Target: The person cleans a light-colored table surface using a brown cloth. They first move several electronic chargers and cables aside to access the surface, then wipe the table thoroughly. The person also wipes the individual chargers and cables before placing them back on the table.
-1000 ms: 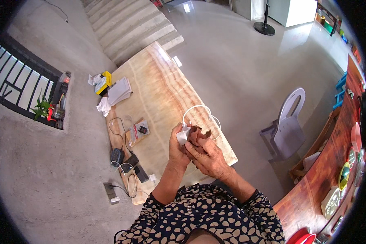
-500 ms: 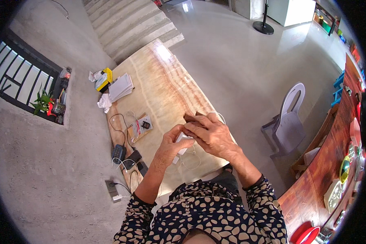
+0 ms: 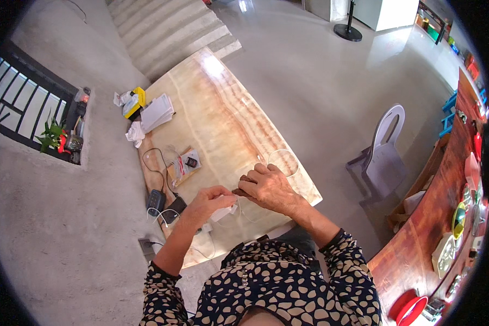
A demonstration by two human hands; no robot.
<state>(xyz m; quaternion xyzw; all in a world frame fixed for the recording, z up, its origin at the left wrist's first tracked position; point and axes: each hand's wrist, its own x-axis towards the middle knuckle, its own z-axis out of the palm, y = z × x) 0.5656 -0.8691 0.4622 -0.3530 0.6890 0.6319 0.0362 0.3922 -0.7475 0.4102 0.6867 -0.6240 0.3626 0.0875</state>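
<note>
My left hand (image 3: 207, 205) is closed, thumb and fingers together at the upper end of a small white block (image 3: 221, 213), which looks like a power adapter. Thin white cable (image 3: 250, 218) loops around it over the table's near part. Right beside it, my right hand (image 3: 271, 189) is curled round a piece of brown cloth (image 3: 241, 192), mostly hidden under the fingers. The cloth's edge shows between the hands, close to the left fingertips. Another loop of white cable (image 3: 284, 151) lies just beyond my right hand.
On the marble-patterned table (image 3: 223, 119) lie a clear packet (image 3: 186, 165), black adapters (image 3: 156, 201) with cords, white papers (image 3: 156, 113), crumpled tissue (image 3: 135, 133) and a yellow box (image 3: 135, 103). A wall socket (image 3: 146, 247) sits at left. A grey plastic chair (image 3: 384, 157) and a red-brown table (image 3: 405, 271) stand right.
Both hands have come nearer to me, the left one also leftward, with the white block lower. The brown cloth is now bunched more under the right fingers, and the cable loop beyond shows more.
</note>
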